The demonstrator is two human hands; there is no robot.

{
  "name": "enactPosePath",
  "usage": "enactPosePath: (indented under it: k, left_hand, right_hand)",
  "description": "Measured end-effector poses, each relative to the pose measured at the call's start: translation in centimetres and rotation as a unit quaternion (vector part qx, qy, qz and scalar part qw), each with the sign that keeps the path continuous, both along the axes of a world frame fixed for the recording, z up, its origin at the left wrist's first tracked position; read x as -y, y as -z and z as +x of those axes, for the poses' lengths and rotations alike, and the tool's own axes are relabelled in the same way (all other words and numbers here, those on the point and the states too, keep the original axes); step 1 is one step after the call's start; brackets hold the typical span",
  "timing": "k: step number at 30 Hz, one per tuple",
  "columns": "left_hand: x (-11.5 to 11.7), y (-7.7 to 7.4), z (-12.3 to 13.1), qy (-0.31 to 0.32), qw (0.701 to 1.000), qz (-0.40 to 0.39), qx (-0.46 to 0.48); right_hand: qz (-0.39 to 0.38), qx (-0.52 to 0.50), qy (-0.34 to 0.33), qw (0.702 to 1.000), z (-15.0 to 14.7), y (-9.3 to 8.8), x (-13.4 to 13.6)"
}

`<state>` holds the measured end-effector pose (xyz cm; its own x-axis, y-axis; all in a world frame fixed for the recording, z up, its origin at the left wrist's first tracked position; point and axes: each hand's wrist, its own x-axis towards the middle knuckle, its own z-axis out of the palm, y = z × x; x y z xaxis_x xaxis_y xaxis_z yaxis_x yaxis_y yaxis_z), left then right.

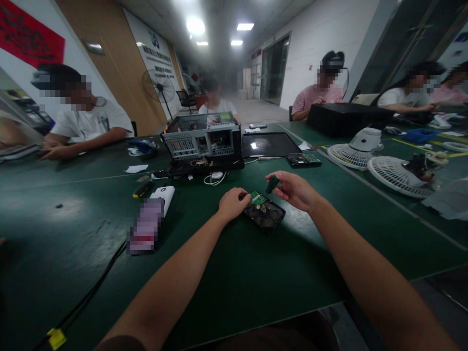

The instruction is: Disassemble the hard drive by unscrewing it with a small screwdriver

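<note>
A hard drive (266, 214) lies on the green table in front of me, its green circuit board facing up. My left hand (234, 204) grips the drive's left edge, fingers closed against it. Over the board's far right side, my right hand (293, 190) is closed around the dark green handle of a screwdriver (272, 185). The handle tilts slightly and its tip points down at the drive; whether the tip sits in a screw is too small to tell.
An opened computer case (203, 139) stands beyond my hands, beside a black panel (270, 145) and a second hard drive (304, 159). Left are a yellow-black screwdriver (142, 189) and a phone (148, 226) with a cable. White fan parts (397, 175) lie right. Several people sit around.
</note>
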<state>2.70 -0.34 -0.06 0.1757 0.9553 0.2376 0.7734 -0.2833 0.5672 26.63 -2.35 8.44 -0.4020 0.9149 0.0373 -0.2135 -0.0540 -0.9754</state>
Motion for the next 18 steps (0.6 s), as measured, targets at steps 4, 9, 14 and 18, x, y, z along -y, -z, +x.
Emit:
enactPosePath:
  k: [4,9,14,18]
  left_hand:
    - [0.00,-0.03,-0.02,-0.002,1.000,-0.006,-0.003]
    - [-0.15,0.22,-0.01,-0.005,1.000,-0.004,-0.004]
    - [-0.22,0.23,0.07,-0.005,1.000,-0.012,-0.004]
    - [-0.28,0.26,0.07,-0.006,1.000,-0.014,-0.002]
  right_hand:
    - [0.020,0.037,0.010,0.999,0.32,-0.20,-0.03]
    - [0.018,0.012,0.012,1.000,0.66,0.12,-0.36]
    - [0.017,0.000,0.000,1.000,0.43,0.44,-0.37]
    - [0.012,0.015,0.008,1.000,0.40,0.38,-0.34]
